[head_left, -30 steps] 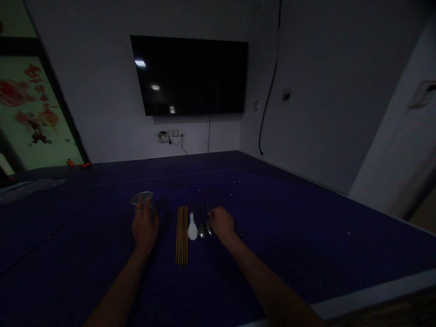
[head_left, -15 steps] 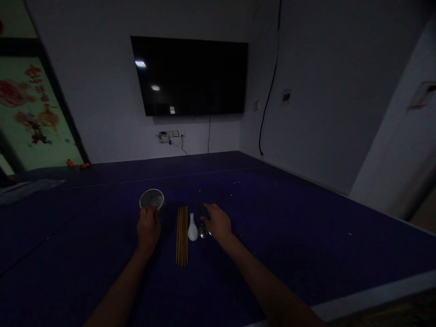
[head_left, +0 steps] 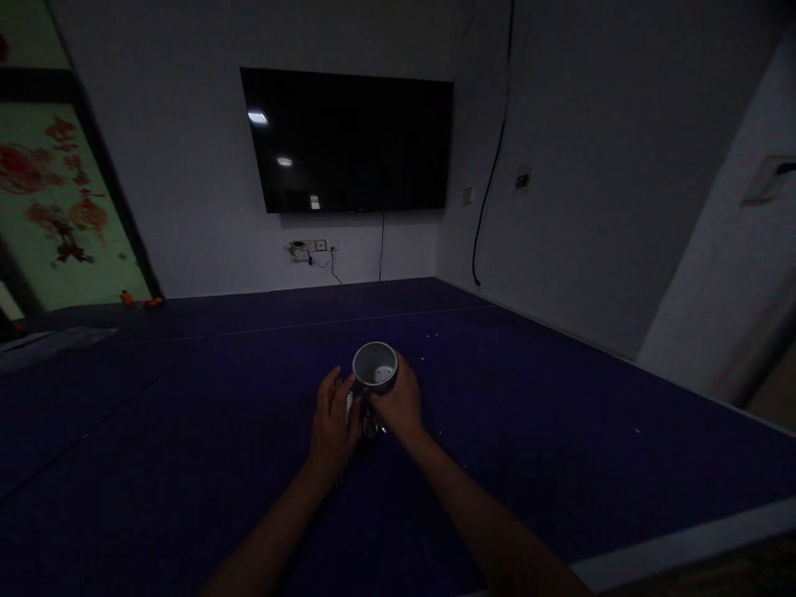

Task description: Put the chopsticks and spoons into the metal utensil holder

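My right hand (head_left: 403, 405) grips the side of a grey, round utensil holder (head_left: 376, 361), its mouth tipped toward me and small dark holes showing in its bottom. Just left of it, my left hand (head_left: 331, 424) has its fingers apart, near the holder's rim and over the tableware. A sliver of a white soup spoon (head_left: 349, 402) shows between those fingers. The chopsticks (head_left: 339, 478) are almost wholly hidden beneath that hand. Below the holder lies a metal spoon (head_left: 371, 428), with another shiny metal piece (head_left: 384, 429) partly covered by my right hand.
All this is on a wide dark blue surface (head_left: 528, 398) with small white specks. Clear plastic sheeting (head_left: 62, 344) lies at the far left, and small orange objects (head_left: 128, 298) sit at the back left. A black cable (head_left: 491, 182) hangs down the right wall.
The utensil holder has come from the left to the middle and passed from my left hand to my right. My left hand has moved right, opened, and now covers most of the chopsticks.
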The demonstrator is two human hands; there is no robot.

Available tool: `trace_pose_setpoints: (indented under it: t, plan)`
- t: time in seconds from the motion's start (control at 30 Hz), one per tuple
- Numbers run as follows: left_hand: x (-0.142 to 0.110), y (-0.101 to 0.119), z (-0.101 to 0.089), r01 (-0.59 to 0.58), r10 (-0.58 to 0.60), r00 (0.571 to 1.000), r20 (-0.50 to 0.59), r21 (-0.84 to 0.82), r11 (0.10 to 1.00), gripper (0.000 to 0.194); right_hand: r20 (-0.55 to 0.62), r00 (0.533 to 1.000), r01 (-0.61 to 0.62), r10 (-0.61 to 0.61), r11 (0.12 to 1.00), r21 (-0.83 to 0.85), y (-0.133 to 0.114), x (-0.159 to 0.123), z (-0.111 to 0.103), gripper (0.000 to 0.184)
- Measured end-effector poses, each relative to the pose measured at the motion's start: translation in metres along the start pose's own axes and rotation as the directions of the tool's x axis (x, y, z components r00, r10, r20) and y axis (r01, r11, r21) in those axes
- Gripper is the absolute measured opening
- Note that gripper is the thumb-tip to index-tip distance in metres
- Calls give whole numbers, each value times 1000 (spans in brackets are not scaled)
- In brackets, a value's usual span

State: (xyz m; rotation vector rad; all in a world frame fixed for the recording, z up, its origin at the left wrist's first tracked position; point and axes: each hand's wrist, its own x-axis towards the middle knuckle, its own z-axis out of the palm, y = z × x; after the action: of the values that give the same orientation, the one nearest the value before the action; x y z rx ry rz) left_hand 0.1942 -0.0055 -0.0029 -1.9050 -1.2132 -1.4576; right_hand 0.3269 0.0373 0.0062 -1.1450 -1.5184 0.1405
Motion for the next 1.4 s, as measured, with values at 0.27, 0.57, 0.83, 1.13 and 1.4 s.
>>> trace_pose_setpoints:
  t: [0.27, 0.57, 0.83, 1.13, 1.4]
  plan:
    - [1, -47, -14, 465, -539, 804, 250, 301, 833, 30, -141, 941, -319, 308, 946, -62, 38, 6, 0, 72]
    - [0, -57, -18, 396, -718, 485, 500, 606, 690, 46, -166, 922, -377, 351, 910, -170, 50, 3, 6, 88]
    - [-1, -59, -17, 342, -698, 453, 555, 615, 711, 50, -297, 939, -247, 172, 939, -238, 33, 3, -1, 100]
    - [1, -59, -16, 274, -663, 456, 594, 615, 739, 50, 180, 957, 257, -225, 950, -175, -7, -6, -13, 29]
    - [-2, -60, -15, 271, -604, 466, 647, 545, 793, 44, 639, 769, 382, -29, 821, -423, -10, -12, -10, 22]
